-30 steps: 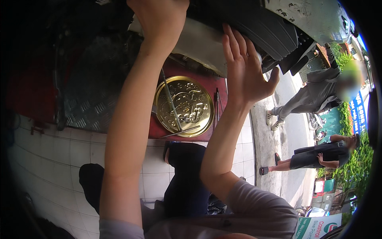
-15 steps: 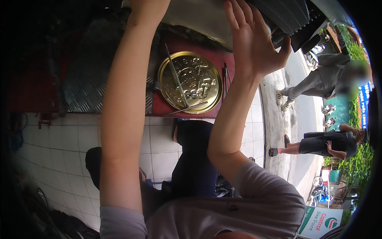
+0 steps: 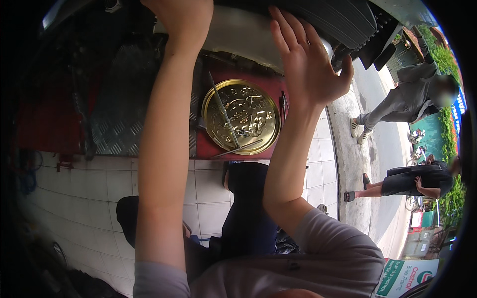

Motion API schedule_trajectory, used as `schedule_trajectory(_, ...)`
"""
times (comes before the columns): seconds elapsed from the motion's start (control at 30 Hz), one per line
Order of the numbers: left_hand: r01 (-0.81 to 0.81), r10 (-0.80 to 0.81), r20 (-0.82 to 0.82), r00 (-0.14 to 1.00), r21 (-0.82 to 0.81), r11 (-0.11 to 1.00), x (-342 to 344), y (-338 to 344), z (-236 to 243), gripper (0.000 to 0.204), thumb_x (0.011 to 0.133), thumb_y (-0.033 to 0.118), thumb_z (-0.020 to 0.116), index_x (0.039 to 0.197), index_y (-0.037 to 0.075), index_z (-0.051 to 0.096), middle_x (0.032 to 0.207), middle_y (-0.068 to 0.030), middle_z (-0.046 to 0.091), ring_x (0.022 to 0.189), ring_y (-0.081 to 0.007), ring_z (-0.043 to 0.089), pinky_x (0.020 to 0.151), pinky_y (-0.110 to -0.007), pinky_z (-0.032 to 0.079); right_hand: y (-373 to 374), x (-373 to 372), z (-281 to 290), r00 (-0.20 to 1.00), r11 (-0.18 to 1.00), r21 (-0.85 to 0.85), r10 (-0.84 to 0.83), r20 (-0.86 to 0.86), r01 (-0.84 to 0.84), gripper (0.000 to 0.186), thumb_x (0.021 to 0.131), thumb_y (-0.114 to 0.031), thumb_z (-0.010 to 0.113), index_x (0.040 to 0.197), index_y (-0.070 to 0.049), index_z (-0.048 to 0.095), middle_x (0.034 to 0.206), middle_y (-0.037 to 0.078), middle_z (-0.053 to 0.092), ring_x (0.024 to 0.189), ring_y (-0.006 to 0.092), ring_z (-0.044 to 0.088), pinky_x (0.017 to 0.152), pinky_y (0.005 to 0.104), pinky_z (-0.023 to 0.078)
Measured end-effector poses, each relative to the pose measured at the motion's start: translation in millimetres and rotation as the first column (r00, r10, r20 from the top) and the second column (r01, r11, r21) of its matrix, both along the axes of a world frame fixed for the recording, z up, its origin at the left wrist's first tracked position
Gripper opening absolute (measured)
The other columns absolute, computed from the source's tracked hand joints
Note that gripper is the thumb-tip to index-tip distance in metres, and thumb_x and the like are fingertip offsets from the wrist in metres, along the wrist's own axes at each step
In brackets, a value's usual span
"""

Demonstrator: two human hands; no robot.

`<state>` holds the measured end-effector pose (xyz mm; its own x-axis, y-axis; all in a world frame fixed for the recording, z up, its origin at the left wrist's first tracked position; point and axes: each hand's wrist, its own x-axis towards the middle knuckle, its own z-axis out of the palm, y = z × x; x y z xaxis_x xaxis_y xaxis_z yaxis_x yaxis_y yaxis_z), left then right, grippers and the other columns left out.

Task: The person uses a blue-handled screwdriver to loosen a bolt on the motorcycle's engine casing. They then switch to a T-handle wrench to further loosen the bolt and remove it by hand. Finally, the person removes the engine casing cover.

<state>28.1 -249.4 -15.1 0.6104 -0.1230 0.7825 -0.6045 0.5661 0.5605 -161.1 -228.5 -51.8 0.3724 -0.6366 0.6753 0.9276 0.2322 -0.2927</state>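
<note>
My left hand [image 3: 181,20] reaches up to the motorbike at the top of the view; its fingers are out of sight, so what they touch is hidden. My right hand [image 3: 313,67] is open, fingers stretched and thumb apart, and lies against or just before the bike's pale metal part [image 3: 243,37], beside a black ribbed cover [image 3: 343,22]. Whether it presses on the bike I cannot tell. Below, between my forearms, a round gold embossed tray [image 3: 243,116] rests on a red surface [image 3: 211,141]. A long thin metal rod [image 3: 223,109] and a shorter one [image 3: 241,148] lie across it.
Thin dark tools [image 3: 283,104] lie right of the tray. Diamond-plate metal [image 3: 121,104] covers the stand at left. White floor tiles [image 3: 208,181] are below. Two people, one in grey [image 3: 395,102] and one in dark clothes [image 3: 417,179], stand on the street side at right.
The view has shifted, so the tray and bike sit lower in it. More of my left hand shows. My right hand stays open by the bike, slightly further left.
</note>
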Motion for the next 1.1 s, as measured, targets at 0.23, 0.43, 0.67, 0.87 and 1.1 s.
schedule_trajectory(0.23,0.018,-0.002,-0.133,0.991,0.119,0.993,0,-17,4,0.014,0.076,0.008,0.072,0.075,-0.005,0.07,0.063,-0.0165,0.067,0.055,-0.0266,0.067,0.055,-0.035,0.048,1,2,0,0.945,0.959,-0.129,-0.272,-0.181,0.252,0.084,0.086,-0.041,0.055,0.135,0.022,0.028,0.147,0.04,0.017,0.143,0.0479,0.007,0.117,0.0546,0.011)
schedule_trajectory(0.43,-0.178,0.192,0.266,0.945,-0.076,0.981,6,-3,-12,0.013,0.077,0.009,0.072,0.082,-0.004,0.071,0.069,-0.0174,0.068,0.061,-0.0269,0.069,0.059,-0.037,0.049,-6,-25,-19,0.259,0.841,-0.391,-0.5,-0.826,0.375,0.056,0.087,-0.025,0.059,0.124,0.016,0.05,0.118,0.033,0.058,0.115,0.037,0.059,0.097,0.0415,0.048)
schedule_trajectory(0.67,0.081,-0.09,0.071,0.993,0.123,0.989,-11,78,-96,0.016,0.081,0.012,0.075,0.091,-0.001,0.072,0.074,-0.0033,0.069,0.06,-0.0059,0.061,0.053,-0.02,0.043,-14,-3,-107,-0.626,0.765,-0.594,-0.596,-0.503,-0.251,0.027,0.076,-0.021,0.073,0.089,0.003,0.071,0.065,0.012,0.069,0.062,0.0176,0.07,0.062,0.029,0.057)
schedule_trajectory(0.87,0.197,-0.158,-0.117,0.98,0.574,0.795,-50,198,-192,0.01,0.082,0.006,0.071,0.091,0.003,0.072,0.074,-0.0017,0.065,0.054,-0.0064,0.051,0.046,-0.022,0.033,-1,7,-150,-0.771,0.881,-0.375,-0.447,-0.454,-0.289,0.049,0.065,-0.02,0.079,0.112,-0.01,0.068,0.104,0.01,0.071,0.093,0.0221,0.07,0.084,0.0364,0.056)
schedule_trajectory(1.1,0.286,-0.245,-0.159,0.956,0.681,0.674,-77,248,-205,0.013,0.085,0.01,0.07,0.093,0.0,0.072,0.078,-0.0048,0.067,0.056,-0.0059,0.052,0.048,-0.02,0.037,21,10,-157,-0.722,0.716,-0.649,-0.589,-0.364,-0.257,0.041,0.065,-0.016,0.07,0.102,0.003,0.067,0.104,0.024,0.067,0.101,0.0348,0.066,0.087,0.0405,0.054)
